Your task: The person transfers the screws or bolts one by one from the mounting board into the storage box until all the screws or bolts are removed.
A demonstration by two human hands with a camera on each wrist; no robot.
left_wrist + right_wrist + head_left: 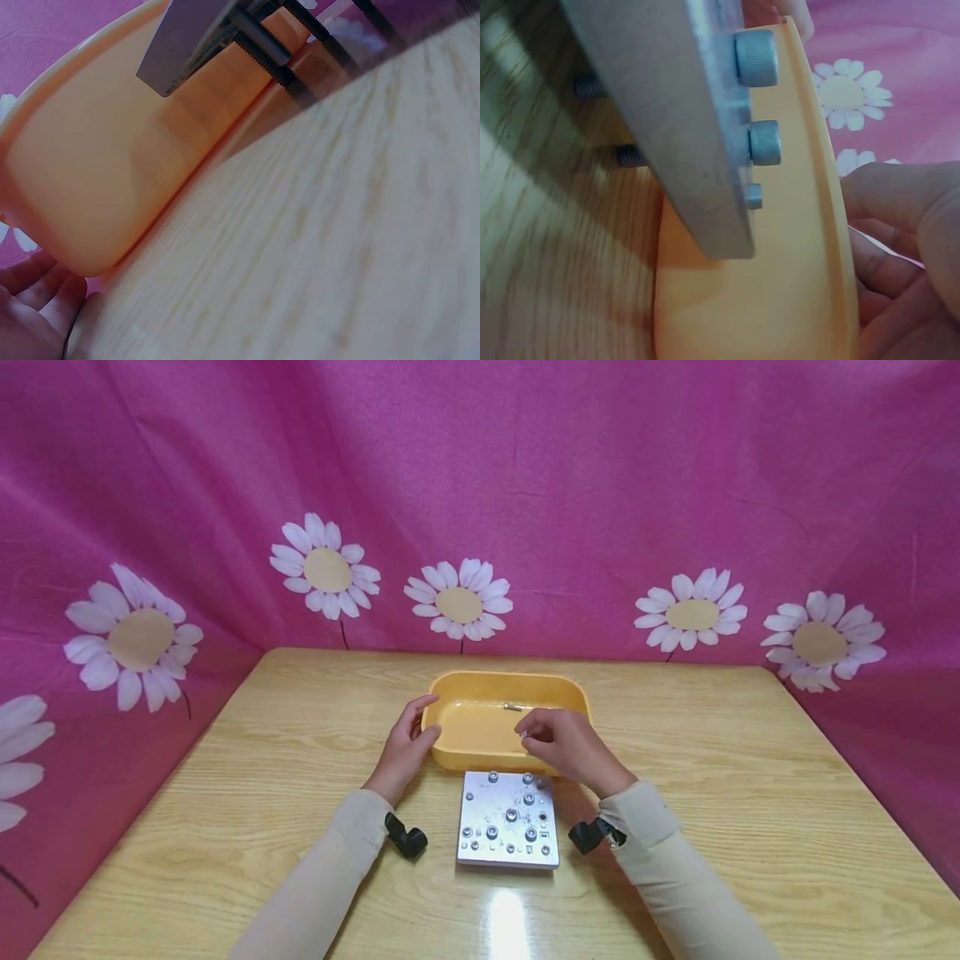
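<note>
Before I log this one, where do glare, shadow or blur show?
Head: bright glare on the table in front of the metal plate. Left wrist: table foreground looks soft; shadow bands cross the yellow tray. Right wrist: shadows darken the table.

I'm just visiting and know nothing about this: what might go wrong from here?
The right hand pinches a tiny metal piece over the yellow tray; the piece might slip and drop. The left hand holds the tray's end, so a tug could knock the tray into the metal plate close in front. Threaded shanks stick out beneath that plate, so a bump might make them scrape the table.
</note>
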